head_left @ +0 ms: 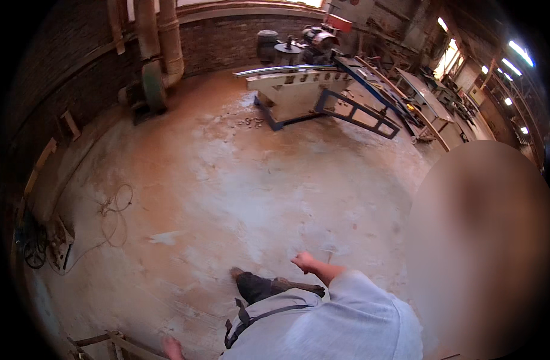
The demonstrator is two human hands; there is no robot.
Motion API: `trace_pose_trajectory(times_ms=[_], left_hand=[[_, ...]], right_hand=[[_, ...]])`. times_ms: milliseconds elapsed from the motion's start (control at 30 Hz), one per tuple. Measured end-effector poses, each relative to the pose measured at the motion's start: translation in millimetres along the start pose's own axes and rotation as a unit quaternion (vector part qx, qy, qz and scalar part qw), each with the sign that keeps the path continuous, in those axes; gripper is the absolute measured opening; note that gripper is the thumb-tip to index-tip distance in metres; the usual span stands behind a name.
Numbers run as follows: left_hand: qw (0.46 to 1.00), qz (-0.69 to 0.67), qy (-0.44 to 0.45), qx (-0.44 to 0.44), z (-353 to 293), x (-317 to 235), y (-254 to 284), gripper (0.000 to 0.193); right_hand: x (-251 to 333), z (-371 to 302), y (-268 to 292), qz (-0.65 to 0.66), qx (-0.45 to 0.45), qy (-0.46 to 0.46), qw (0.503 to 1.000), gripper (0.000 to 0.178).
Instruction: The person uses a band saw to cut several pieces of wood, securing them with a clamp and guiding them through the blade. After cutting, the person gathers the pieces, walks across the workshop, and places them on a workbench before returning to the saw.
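My right hand (pixel 303 262) hangs over the concrete floor in front of my grey shirt. Its fingers are curled in, and I make out nothing in them. My left hand (pixel 173 347) shows only in part at the lower edge, its fingers too small and smeared to read. Beside it stands a wooden frame (pixel 116 342), and I see no contact between them. Below my right arm, a dark shoe and trouser leg (pixel 257 287) stretch forward over the floor.
Ahead stands a sliding table saw (pixel 293 96) with a blue-grey outrigger frame (pixel 359 114). Benches and boards (pixel 431 102) run along the right. At the left are a green dust blower (pixel 153 87), a loose cord (pixel 116 210) and a wheeled machine (pixel 47 246). A blurred patch covers the right side.
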State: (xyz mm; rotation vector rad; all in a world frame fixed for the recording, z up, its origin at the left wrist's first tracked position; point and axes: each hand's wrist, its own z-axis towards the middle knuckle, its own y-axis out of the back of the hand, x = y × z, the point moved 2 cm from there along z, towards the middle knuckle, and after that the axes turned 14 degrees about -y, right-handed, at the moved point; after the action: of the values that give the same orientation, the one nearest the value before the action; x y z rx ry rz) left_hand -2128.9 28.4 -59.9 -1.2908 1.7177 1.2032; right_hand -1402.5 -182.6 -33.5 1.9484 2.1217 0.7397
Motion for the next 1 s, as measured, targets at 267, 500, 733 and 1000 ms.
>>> trace_pose_trajectory(times_ms=[267,500,733,1000], left_hand=[[0.947,0.308,-0.031,0.088,177,-179,-60,0.048],[0.961,0.177,0.187,0.098,201,-100,2,0.040],[0.868,0.401,0.004,0.293,409,-158,35,0.030],[0.933,0.341,-0.062,0.100,742,-366,23,0.052]], right_hand=[[149,17,-49,0.259,0.043,-0.112,0.958,0.034],[400,37,-21,0.302,0.045,-0.017,0.952,0.032],[525,84,5,0.387,0.019,-0.010,0.922,0.032],[574,105,-85,0.413,0.075,-0.155,0.895,0.039]])
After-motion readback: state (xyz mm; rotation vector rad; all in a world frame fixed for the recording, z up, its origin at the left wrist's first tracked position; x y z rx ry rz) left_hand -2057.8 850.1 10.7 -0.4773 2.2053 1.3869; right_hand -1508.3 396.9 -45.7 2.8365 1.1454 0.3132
